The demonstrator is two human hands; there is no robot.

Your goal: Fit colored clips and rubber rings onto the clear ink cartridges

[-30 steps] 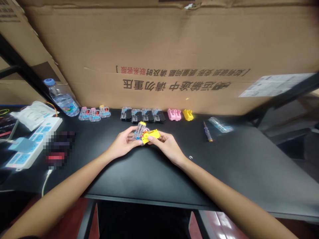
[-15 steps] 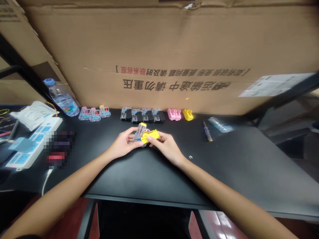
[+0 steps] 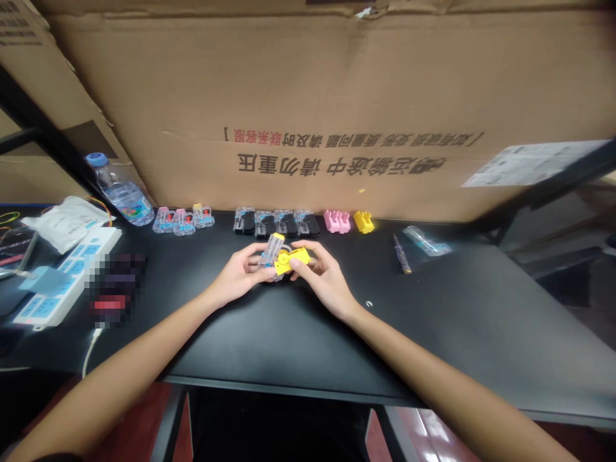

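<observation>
Above the middle of the black table, my left hand (image 3: pixel 243 273) is closed on a clear plastic casing (image 3: pixel 272 251) with a yellow top end. My right hand (image 3: pixel 323 274) grips a flat yellow plastic part (image 3: pixel 293 259) with a round disc on it, thumb on its face. The yellow part lies against the right side of the clear casing; whether the two are joined I cannot tell. Fingers hide the lower and back sides of both. Just behind the hands stands a row of several clear-and-black plastic pieces (image 3: pixel 283 223).
Along the cardboard wall (image 3: pixel 308 77) stand clear pieces with pink and yellow tops (image 3: pixel 183 222), pink holders (image 3: pixel 337 221) and a yellow holder (image 3: pixel 364 222). A screwdriver (image 3: pixel 401 254) and clear packet (image 3: pixel 426 242) lie right. Left are a water bottle (image 3: pixel 126 196) and power strip (image 3: pixel 72 276).
The yellow part has tilted slightly and shifted a little to the right in my right hand. My right fingers have lifted and spread somewhat behind it. My left hand keeps its hold.
</observation>
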